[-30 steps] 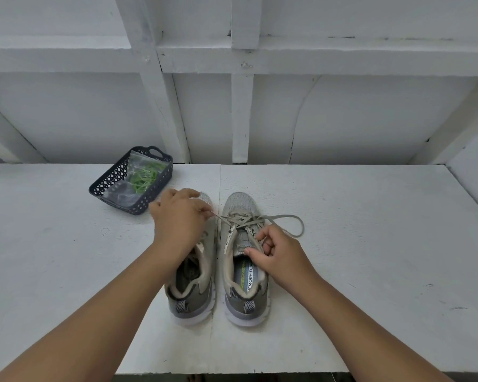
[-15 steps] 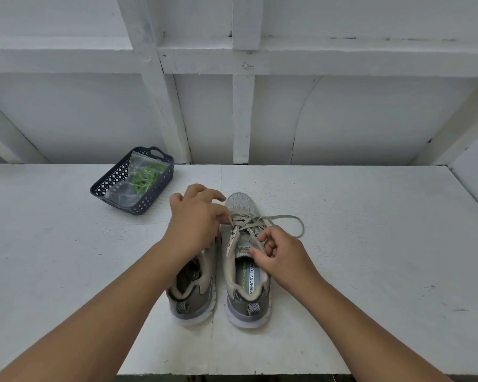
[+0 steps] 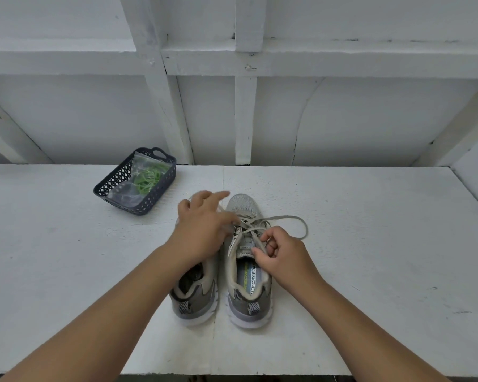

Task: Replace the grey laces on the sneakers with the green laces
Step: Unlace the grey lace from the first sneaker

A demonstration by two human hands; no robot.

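Two grey sneakers stand side by side on the white table, toes pointing away from me. My left hand lies over the front of the left sneaker, its fingers spread and its thumb touching the laces of the right sneaker. My right hand pinches the grey lace beside that shoe's tongue. One loop of the lace trails off to the right on the table. The green laces sit in a clear bag inside a dark basket at the back left.
The white table runs wide to both sides, with its front edge close to me. A white wall with wooden beams rises right behind it.
My left hand has moved right from the left sneaker's toe to the right sneaker's laces, and its fingers have spread. My right hand has kept its pinch near the tongue.
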